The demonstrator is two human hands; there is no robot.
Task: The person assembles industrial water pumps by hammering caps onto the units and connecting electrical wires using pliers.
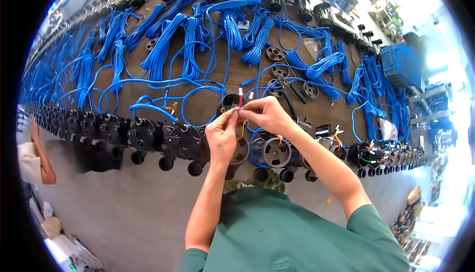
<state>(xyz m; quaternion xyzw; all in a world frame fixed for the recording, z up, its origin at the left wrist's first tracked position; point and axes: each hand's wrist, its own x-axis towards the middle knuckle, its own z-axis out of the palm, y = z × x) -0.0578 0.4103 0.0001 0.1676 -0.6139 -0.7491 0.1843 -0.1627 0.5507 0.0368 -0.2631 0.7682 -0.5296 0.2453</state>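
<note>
My left hand and my right hand meet over the table's near edge, fingertips pinched together on thin wires. A red wire with a pale tip stands up from between the fingers. A bit of green shows beside them, and a yellow wire hangs below. Just behind the fingertips is a round dark housing, partly hidden by them. Under my right forearm lies a motor with a round grey end and coloured wires at its opening. Left of my left hand sits a black round cover on a similar unit.
Tied bundles of blue cable cover much of the brown table. Pliers lie among grey discs. More motors line the near edge. A blue crate stands right; another person's arm shows left.
</note>
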